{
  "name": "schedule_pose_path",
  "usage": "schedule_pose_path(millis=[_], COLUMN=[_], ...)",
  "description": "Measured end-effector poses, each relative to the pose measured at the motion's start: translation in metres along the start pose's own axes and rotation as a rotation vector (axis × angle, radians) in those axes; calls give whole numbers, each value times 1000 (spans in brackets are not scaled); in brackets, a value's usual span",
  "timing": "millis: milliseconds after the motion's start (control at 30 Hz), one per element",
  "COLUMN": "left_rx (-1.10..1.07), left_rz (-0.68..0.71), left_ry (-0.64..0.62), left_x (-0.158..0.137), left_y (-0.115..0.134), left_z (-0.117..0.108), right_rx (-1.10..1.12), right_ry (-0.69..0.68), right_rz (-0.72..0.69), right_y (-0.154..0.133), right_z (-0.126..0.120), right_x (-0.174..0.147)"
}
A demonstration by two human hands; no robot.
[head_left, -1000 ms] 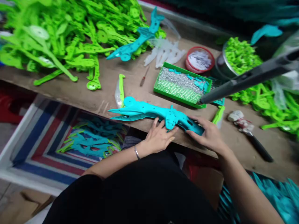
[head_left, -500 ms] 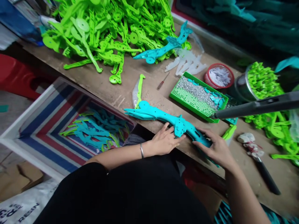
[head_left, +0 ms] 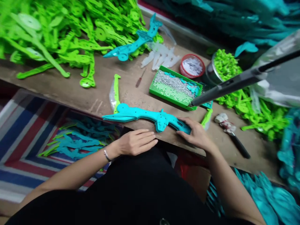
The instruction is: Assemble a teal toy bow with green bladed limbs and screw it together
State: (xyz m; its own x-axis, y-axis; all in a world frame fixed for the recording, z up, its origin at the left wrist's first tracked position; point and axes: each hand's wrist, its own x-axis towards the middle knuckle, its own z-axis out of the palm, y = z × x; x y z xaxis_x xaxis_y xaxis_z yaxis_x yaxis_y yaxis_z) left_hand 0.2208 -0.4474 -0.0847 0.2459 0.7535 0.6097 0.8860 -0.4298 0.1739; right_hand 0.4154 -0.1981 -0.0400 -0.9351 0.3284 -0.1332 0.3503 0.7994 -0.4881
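Observation:
A long turquoise plastic toy body (head_left: 146,113) with an animal head at its middle lies along the bench's near edge. My right hand (head_left: 198,134) grips its right end between thumb and fingers. My left hand (head_left: 138,142) rests at the bench edge just below the toy body, fingers stretched out together and holding nothing. Beyond the toy body's left end lies a lime-green arm piece with a clear blade (head_left: 114,93). Another green-and-clear piece (head_left: 206,118) is beside my right hand, partly hidden by it.
A green tray (head_left: 175,90) holds screws and small turquoise parts. Over its corner reaches a long grey tool (head_left: 217,90). Behind are a red basket (head_left: 192,66), a small screwdriver (head_left: 139,82) and heaped green parts (head_left: 77,37). A black-handled tool (head_left: 239,145) lies right.
My left hand has drawn back from the toy body's head toward the bench edge. The toy body now lies flatter along the edge, still in my right hand. The view has shifted right.

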Motion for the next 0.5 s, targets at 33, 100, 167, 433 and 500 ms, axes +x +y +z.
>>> schedule_pose_path(millis=[33,100,167,433,500], left_rx=[20,104,189,424,477], left_rz=[-34,-182,-340,-355,-327], left_ry=[29,-10,-156,-610,-615], left_x=[4,18,33,50,50], left_y=[-3,-13,-25,-45,-44], left_z=[-5,-12,-14,3,4], right_rx=[-4,-25,-54,-411,-535], right_ry=[8,27,44,-4,-17], right_rz=[-12,-35,-50,26,76], right_y=[0,0,-2,-17,-20], right_z=[1,3,6,20,24], right_x=[0,-1,-3,-12,-13])
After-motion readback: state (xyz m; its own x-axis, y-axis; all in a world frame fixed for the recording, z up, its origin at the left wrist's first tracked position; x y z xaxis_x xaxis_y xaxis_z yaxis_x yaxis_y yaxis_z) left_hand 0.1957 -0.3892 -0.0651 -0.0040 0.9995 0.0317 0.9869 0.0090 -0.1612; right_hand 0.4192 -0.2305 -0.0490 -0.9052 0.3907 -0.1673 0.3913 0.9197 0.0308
